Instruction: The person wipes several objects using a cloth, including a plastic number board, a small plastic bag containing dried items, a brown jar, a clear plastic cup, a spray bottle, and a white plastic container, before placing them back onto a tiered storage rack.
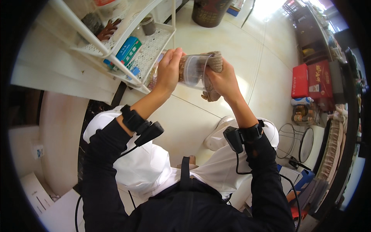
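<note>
A clear plastic container lies tilted on its side between my hands, above the floor. My left hand grips its left end, where brown contents show through the wall. At the right end my right hand holds a grey-brown cloth against the container's rim. Part of the cloth hangs below that hand. The fingers of my right hand are partly hidden by the cloth and the container.
On the left stands a white shelf rack with a blue-green box and a jar. A dark bucket stands ahead on the tiled floor. Red boxes, bottles and a wire stand line the right side.
</note>
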`<state>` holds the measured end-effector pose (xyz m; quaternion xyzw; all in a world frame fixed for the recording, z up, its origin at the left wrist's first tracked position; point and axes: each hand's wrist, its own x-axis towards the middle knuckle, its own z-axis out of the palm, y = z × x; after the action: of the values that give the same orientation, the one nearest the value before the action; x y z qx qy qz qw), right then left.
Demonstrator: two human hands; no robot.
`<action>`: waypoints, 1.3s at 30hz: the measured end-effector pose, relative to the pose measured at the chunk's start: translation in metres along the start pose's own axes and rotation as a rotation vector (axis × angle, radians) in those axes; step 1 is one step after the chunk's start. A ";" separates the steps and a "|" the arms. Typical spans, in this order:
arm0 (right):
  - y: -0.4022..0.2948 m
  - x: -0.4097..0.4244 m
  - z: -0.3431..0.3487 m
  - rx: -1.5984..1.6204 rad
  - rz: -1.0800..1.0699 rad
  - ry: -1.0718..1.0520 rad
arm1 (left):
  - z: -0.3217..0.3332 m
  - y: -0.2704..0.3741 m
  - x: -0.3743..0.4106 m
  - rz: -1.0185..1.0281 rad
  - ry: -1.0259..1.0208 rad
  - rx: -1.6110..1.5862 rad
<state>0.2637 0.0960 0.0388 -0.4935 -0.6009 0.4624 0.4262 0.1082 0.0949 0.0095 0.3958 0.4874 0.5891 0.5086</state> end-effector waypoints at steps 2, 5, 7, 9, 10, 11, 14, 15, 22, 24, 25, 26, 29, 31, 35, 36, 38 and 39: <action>0.001 -0.001 0.002 -0.042 -0.026 0.035 | -0.001 0.000 0.003 -0.011 -0.011 0.043; 0.001 -0.002 -0.002 -0.127 0.048 0.037 | -0.003 0.008 0.005 -0.107 -0.103 0.061; -0.005 0.000 -0.007 -0.017 0.129 0.027 | 0.001 0.025 0.005 -0.248 -0.182 -0.005; -0.001 0.002 -0.014 0.175 0.169 0.036 | 0.002 0.015 0.001 -0.090 -0.210 -0.058; 0.000 0.004 -0.014 0.308 0.216 0.032 | 0.006 0.014 -0.005 -0.005 -0.190 -0.043; 0.003 0.003 -0.015 0.315 0.216 0.020 | 0.010 0.013 -0.009 0.079 -0.171 -0.029; 0.002 -0.003 -0.008 0.034 0.086 0.049 | 0.000 0.008 -0.004 0.088 -0.178 0.068; 0.003 0.001 -0.002 0.023 0.072 0.059 | -0.006 0.007 -0.004 0.075 -0.188 0.095; -0.006 -0.004 -0.014 -0.397 -0.441 -0.036 | -0.006 0.034 -0.003 -0.681 -0.502 0.141; -0.009 0.000 -0.013 -0.617 -0.752 -0.095 | -0.015 0.035 -0.004 -0.772 -0.588 0.206; -0.014 -0.002 -0.014 -0.744 -0.866 -0.113 | -0.016 0.032 -0.007 -0.775 -0.576 0.203; -0.019 -0.001 -0.011 -0.759 -0.955 -0.116 | -0.016 0.030 -0.010 -0.777 -0.564 0.200; -0.017 -0.008 -0.008 -0.715 -0.766 -0.107 | -0.017 0.023 -0.010 -0.717 -0.547 0.181; -0.014 -0.008 -0.009 -0.665 -0.528 -0.070 | -0.014 0.024 -0.005 -0.673 -0.530 0.144; -0.004 -0.003 -0.009 -0.505 -0.156 -0.052 | -0.010 0.014 -0.010 -0.600 -0.334 0.048; -0.001 -0.002 -0.007 -0.477 -0.099 -0.049 | -0.010 0.013 -0.011 -0.587 -0.301 0.058; 0.000 -0.002 -0.005 -0.437 0.023 -0.036 | -0.010 0.002 -0.012 -0.544 -0.281 0.007; -0.001 -0.001 -0.003 -0.432 0.090 -0.051 | -0.011 0.000 -0.009 -0.515 -0.270 -0.009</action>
<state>0.2671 0.0952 0.0399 -0.5880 -0.6738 0.3536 0.2740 0.0988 0.0840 0.0070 0.3315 0.4973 0.3847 0.7034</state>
